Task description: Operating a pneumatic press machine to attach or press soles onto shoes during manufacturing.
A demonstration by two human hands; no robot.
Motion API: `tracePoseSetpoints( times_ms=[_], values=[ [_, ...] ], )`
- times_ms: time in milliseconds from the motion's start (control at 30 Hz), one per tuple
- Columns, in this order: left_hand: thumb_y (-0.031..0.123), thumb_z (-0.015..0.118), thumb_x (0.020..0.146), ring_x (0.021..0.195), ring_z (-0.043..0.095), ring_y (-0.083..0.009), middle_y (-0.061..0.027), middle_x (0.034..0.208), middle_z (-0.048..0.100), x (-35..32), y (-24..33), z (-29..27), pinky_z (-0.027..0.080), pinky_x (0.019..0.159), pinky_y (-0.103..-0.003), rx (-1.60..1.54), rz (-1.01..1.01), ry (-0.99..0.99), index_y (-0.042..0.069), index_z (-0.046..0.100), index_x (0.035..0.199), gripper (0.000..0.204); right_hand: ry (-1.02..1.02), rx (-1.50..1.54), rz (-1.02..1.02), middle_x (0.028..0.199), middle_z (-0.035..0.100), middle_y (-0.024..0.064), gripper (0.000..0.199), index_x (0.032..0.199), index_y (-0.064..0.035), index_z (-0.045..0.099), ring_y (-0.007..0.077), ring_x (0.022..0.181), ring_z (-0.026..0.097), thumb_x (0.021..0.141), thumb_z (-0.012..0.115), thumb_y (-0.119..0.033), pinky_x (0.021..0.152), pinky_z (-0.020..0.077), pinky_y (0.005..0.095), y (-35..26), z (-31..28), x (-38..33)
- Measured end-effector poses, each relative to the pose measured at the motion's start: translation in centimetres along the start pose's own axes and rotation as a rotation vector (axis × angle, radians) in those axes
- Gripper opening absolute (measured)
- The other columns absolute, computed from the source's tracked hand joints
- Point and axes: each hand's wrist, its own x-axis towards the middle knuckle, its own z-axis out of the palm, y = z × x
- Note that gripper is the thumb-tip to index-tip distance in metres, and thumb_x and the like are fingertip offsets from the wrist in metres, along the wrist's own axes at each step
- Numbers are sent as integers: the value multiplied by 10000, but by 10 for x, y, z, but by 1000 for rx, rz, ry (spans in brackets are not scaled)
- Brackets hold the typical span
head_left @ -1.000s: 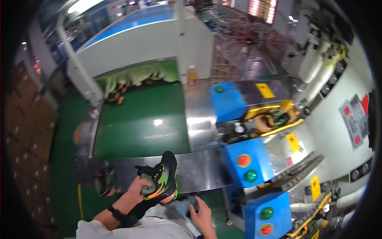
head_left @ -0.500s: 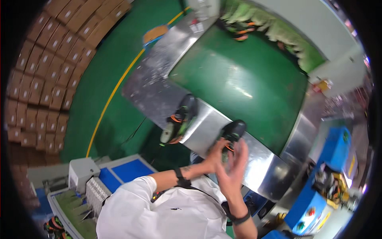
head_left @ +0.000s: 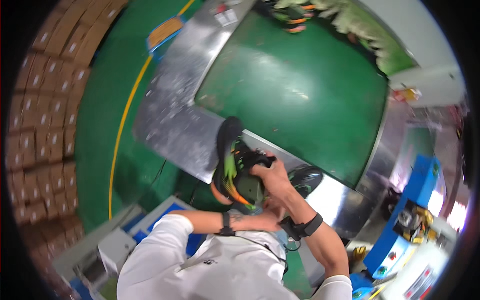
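In the head view, mid-frame, the right hand (head_left: 275, 176) has fingers clamped on the upright shoe's top; the left hand's (head_left: 271, 217) fingers are hidden. Adjusting the shoe (head_left: 227, 167) seems underway; next calls for steadiness.

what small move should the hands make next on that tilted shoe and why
Probably ease the tilted shoe wider at its opening with the right hand: that hand grips the upper there, and an olive form sits in the heel end.
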Motion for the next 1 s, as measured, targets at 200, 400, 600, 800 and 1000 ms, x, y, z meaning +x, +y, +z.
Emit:
tracePoseSetpoints(
  times_ms=[200, 400, 600, 800, 1000],
  values=[
    [166, 629, 778, 960, 578, -262, -154, 1063, 569, 59, 102, -37, 498, 782, -395, -135, -116, -507, 25, 448, 1255, 529, 111, 297, -578, 1131, 620, 32, 586, 1220, -63, 575, 123, 1060, 558, 646, 691, -97, 974, 426, 293, -32, -63, -118],
    [98, 635, 742, 968, 576, -228, -116, 1090, 557, 30, 101, -181, 510, 772, -346, -566, -242, -393, 40, 398, 1337, 643, 724, 665, -996, 1055, 621, 5, 581, 1220, -72, 563, 76, 982, 545, 650, 671, -72, 902, 428, 250, 43, -61, -291],
    [51, 671, 567, 1113, 546, -218, -85, 1224, 514, 11, 262, -102, 472, 932, -339, -406, 12, -1172, 71, 278, 1424, 943, 1664, 699, -904, 1063, 620, 1, 625, 1229, -41, 549, 72, 951, 561, 633, 726, -107, 873, 440, 251, 141, 128, -425],
    [34, 713, 507, 1173, 525, -303, -153, 1277, 494, -104, 292, -18, 437, 1015, -404, -345, -218, -1838, 55, 308, 1388, 970, 2472, 963, -666, 1093, 608, 30, 649, 1195, -25, 564, 122, 997, 574, 571, 710, -130, 934, 442, 273, 162, 362, -409],
    [-73, 602, 550, 1263, 470, -299, -141, 1359, 453, -256, 293, 18, 388, 1070, -418, 136, -627, -2269, 38, 291, 1434, 943, 3214, 1495, 258, 1021, 632, 78, 536, 1121, 24, 588, 164, 950, 621, 613, 691, -112, 900, 468, 289, 128, 533, -309]
  ],
)
